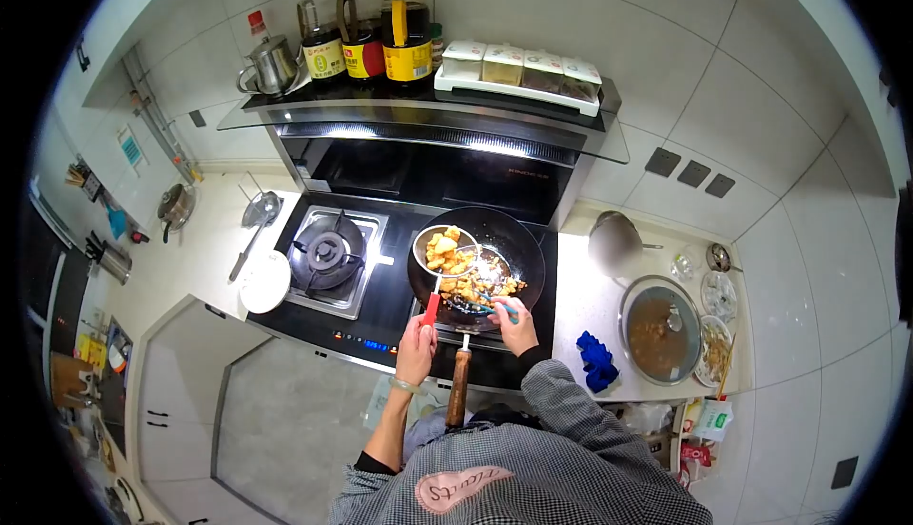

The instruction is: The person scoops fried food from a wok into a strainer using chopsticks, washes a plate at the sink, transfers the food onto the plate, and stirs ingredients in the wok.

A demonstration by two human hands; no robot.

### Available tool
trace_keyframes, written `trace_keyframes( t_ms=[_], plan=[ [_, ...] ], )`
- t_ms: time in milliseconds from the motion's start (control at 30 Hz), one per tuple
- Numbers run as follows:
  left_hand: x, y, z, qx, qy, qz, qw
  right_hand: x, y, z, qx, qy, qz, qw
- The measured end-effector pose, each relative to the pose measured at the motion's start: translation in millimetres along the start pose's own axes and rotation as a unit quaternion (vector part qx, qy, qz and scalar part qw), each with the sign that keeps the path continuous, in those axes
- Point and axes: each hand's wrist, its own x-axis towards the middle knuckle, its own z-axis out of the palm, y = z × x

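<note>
My left hand [416,350] is closed around the red handle [432,309] of a round strainer [415,249]. Golden fried pieces [445,251] lie in the strainer, which is over the left side of a black wok [518,240]. More golden pieces [504,286] are in the wok. My right hand [514,325] grips the blue handle [509,310] of a utensil that reaches into the wok; its far end is hard to make out among the food. The wok's wooden handle [459,387] points toward my body, between my two arms.
An unlit burner [326,252] is left of the wok, with a white plate [265,282] beyond it. At the right are a blue cloth [596,361] and a lidded pan [663,328]. Sauce bottles [407,30] and seasoning boxes [521,70] stand on the shelf above.
</note>
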Motion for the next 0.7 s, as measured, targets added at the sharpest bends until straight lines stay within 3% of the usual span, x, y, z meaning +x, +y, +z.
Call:
trace_keyframes(
  t_ms=[67, 267, 333, 467, 600, 700],
  plan=[
    [2, 1, -2, -0.01, -0.001, -0.001, 1.0, 2, 7, 0, -0.061, 0.014, -0.061, 0.996],
    [2, 0, -10, -0.002, 0.017, 0.01, 1.0, 4, 12, -31, 0.08, 0.113, 0.014, 0.99],
    [0, -2, -13, 0.01, 0.016, 0.019, 1.0, 1, 6, -43, 0.024, 0.145, 0.016, 0.989],
    [-3, -10, -12, 0.013, 0.002, -0.001, 1.0, -1, -18, -54, 0.103, 0.163, 0.022, 0.981],
    [-5, -27, -2, -0.021, -0.015, -0.018, 1.0, -5, -70, -38, 0.116, 0.085, -0.03, 0.989],
    [-4, -24, 7, -0.038, -0.027, -0.026, 0.999, -6, -84, -26, 0.144, 0.0, -0.002, 0.99]
  ],
)
